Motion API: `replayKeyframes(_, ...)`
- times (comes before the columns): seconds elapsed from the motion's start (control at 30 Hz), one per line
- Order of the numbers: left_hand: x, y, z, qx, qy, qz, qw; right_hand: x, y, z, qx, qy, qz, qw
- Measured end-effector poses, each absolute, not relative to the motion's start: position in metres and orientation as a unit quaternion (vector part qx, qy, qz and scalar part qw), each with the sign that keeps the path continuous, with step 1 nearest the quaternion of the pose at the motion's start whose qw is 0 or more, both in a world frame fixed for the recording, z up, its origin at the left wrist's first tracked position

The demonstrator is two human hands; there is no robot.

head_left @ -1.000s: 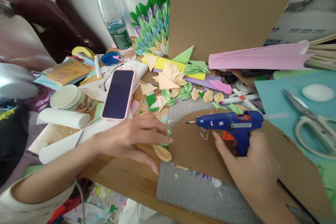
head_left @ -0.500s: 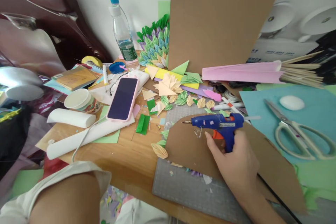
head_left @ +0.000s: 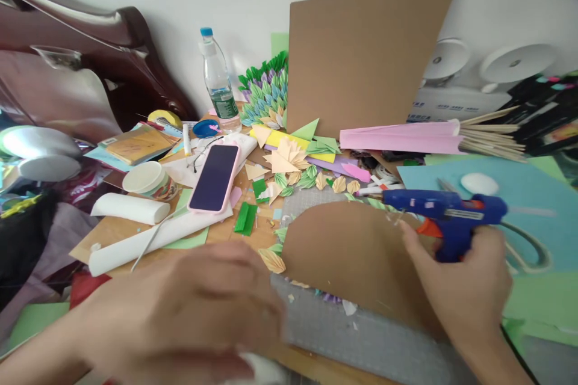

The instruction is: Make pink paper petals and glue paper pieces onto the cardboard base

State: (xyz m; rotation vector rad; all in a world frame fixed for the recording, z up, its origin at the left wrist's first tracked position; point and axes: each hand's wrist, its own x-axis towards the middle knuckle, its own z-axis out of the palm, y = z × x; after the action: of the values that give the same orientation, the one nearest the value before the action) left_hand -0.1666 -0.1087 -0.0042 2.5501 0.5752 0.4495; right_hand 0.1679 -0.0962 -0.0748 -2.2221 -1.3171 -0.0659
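Observation:
A blue hot glue gun is gripped in my right hand, its nozzle pointing left. It is held above a brown cardboard piece with a curved edge. Folded paper leaves in green and peach show under the cardboard's left edge, among them a peach leaf. At the lower left, my left hand hovers near the table's front edge, left of the cardboard. Motion smears its fingers, so what it holds, if anything, cannot be made out. A grey cutting mat lies beneath the cardboard.
A phone, a paper cup and white paper rolls lie to the left. Behind stand a water bottle and a cardboard sheet. Scissors rest at the right, partly hidden by the glue gun.
My left hand has come into view at the lower left. My right hand has moved right with the glue gun, which now overlaps the scissors. The view has tilted up slightly.

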Motion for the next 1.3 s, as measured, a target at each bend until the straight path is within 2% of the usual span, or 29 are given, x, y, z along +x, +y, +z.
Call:
replayKeyframes(0.1,-0.161,-0.088,-0.002,0.922,0.244,0.120,0.274,0.188,-0.095,-0.072,-0.849,-0.466,-0.028,0.247)
replayKeyframes(0.27,-0.163,-0.072,-0.033,0.932,0.293,0.043,0.209,0.196,-0.096,-0.085,-0.852,-0.466,-0.022,0.238)
replayKeyframes(0.83,-0.151,-0.077,-0.066,0.939,0.274,0.118,0.171,0.214,-0.092,-0.105,-0.864,-0.417,-0.032,0.278)
replayKeyframes(0.97,-0.151,-0.073,-0.069,0.941,0.272,0.109,0.170,0.210,-0.094,-0.102,-0.853,-0.441,-0.030,0.278)
replayKeyframes(1.2,-0.163,-0.068,-0.063,0.933,0.285,0.097,0.196,0.211,-0.094,-0.107,-0.838,-0.433,-0.063,0.327)
replayKeyframes(1.3,-0.168,-0.064,-0.055,0.933,0.292,0.092,0.188,0.209,-0.095,-0.103,-0.839,-0.440,-0.049,0.317)
